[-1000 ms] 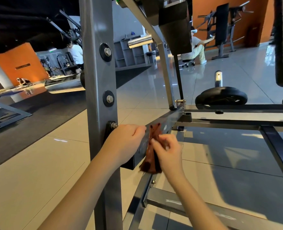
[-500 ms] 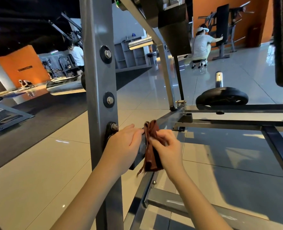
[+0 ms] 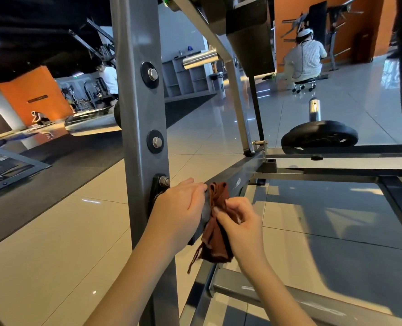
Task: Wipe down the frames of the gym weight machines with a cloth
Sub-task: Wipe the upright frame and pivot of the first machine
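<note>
Over the last second the right hand [image 3: 240, 228] has drawn the cloth [image 3: 216, 229] a little back down the sloped bar [image 3: 239, 175], toward the person. The left hand [image 3: 183, 212] has hardly shifted. That looks like the return half of a back-and-forth rub, so this stretch of frame is probably being worked over rather than finished.

The grey upright post [image 3: 140, 137] stands just to the left of the left hand and touches its wrist side. The sloped bar passes under both hands and climbs away beyond them to the right. Well beyond the right hand a black weight plate [image 3: 320, 136] lies flat, and below the right wrist a lower crossbar [image 3: 289, 300] runs off to the right.

The left hand lies over the bar with its fingers reaching across the top edge. The thumb is hidden, so I cannot tell whether it grips or only steadies. The right hand pinches the bunched brown cloth between thumb and curled fingers and holds it against the bar, just beside the left fingertips. The cloth's loose end and a thread hang below the bar. A bolt [image 3: 164, 181] sits just above the left hand.

The bar's far length, beyond the hands, looks still to be wiped.
</note>
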`<move>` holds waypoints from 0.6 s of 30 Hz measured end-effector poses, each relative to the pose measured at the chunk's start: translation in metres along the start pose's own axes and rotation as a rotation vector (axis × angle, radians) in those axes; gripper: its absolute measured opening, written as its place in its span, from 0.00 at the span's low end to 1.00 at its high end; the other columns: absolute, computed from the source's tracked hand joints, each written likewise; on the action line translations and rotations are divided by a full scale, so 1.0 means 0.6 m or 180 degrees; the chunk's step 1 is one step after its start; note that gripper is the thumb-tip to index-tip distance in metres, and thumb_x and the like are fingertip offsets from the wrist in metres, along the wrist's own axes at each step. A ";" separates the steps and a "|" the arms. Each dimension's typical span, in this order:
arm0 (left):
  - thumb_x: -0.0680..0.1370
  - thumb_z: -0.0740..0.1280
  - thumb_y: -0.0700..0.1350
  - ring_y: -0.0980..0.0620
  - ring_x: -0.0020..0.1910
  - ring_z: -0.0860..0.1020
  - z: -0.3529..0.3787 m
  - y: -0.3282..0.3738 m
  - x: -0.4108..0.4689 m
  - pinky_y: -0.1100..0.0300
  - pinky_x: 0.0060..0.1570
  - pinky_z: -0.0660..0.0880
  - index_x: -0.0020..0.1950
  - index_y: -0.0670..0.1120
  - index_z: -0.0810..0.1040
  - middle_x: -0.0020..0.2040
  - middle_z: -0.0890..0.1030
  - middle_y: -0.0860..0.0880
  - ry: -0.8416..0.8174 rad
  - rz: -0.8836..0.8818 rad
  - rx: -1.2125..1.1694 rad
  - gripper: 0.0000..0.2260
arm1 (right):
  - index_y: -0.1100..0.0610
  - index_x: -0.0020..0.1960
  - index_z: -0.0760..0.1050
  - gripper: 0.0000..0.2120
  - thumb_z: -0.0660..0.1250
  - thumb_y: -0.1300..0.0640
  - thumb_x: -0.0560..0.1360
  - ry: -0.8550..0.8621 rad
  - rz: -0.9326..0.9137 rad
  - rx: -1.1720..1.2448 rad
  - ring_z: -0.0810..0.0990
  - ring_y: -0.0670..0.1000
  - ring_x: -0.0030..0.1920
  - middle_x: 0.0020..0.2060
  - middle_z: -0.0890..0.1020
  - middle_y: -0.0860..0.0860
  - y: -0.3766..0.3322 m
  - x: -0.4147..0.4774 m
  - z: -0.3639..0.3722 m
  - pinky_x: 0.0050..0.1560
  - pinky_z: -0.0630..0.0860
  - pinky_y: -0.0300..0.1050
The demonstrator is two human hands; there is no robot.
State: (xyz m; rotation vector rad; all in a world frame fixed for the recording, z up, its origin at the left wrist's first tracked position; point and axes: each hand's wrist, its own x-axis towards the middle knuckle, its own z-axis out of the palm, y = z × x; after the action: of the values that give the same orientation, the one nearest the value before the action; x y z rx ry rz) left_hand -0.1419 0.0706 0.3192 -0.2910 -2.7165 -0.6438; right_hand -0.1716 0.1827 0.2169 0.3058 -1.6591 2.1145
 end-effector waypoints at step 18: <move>0.85 0.49 0.49 0.61 0.72 0.63 -0.017 -0.002 0.013 0.76 0.62 0.53 0.75 0.54 0.66 0.74 0.67 0.57 -0.0878 -0.0201 -0.0027 0.19 | 0.54 0.48 0.75 0.03 0.65 0.60 0.79 0.0688 0.0349 -0.0467 0.74 0.42 0.55 0.55 0.75 0.48 0.032 0.052 0.016 0.50 0.66 0.20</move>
State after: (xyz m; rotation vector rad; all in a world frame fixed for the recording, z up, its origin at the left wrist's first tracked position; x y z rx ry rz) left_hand -0.1465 0.0658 0.3300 -0.3182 -2.9973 -0.6773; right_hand -0.2090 0.1763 0.2164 -0.0585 -1.7229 2.0072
